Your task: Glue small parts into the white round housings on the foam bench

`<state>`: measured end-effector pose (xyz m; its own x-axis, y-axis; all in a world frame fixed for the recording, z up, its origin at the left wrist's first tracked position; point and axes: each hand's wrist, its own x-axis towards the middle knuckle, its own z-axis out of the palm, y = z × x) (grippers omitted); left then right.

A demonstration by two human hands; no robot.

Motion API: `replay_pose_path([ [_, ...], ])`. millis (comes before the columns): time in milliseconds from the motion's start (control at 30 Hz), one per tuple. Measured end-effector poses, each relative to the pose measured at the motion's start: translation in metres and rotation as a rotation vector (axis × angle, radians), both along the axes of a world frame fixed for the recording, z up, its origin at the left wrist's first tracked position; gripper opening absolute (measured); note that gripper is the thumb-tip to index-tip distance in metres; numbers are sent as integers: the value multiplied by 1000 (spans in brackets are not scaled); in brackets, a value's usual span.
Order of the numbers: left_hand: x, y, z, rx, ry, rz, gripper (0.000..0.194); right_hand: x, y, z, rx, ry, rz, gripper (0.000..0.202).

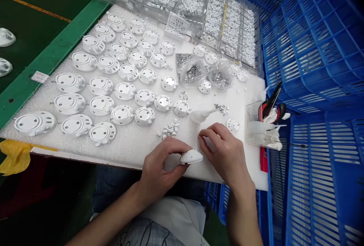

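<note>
near side of the white bottle (pixel 199 116), the left hand (pixel 159 162) clamps its grip on a domed white piece (pixel 192 157), long axis crosswise, free end facing the right hand (pixel 226 155), whose grip i can't tell.

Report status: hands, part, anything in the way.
Left hand gripping white part. Right hand beside it, fingers curled; can't tell if holding anything. Bottle just beyond right hand, not between hand and part.
</note>
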<state>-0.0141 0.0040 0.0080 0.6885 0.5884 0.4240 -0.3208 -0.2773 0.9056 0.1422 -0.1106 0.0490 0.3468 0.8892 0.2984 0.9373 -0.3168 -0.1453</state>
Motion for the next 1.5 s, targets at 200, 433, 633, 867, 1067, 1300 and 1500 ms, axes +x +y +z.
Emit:
replay_pose_path([
  [200, 1, 1, 2, -7, -4, -2, 20, -5, -22, 17, -55, 325, 60, 10],
  [433, 1, 1, 3, -23, -4, -6, 22, -21, -43, 3, 78, 440, -28, 11],
  [633, 2, 2, 3, -12, 24, -6, 20, -18, -45, 6, 106, 533, -87, 13],
  [867, 2, 3, 5, -10, 37, -12, 22, -13, -42, 9, 43, 513, 0, 11],
  [1067, 2, 2, 3, 1, 32, -11, 23, -14, -40, 7, -12, 447, 12, 10],
  [1300, 1, 2, 3, -2, 28, -13, 22, -20, -38, 9, -68, 323, 5, 14],
  [1500, 0, 2, 3, -4, 38, -27, 21, -21, -55, 16, -119, 419, -73, 9],
])
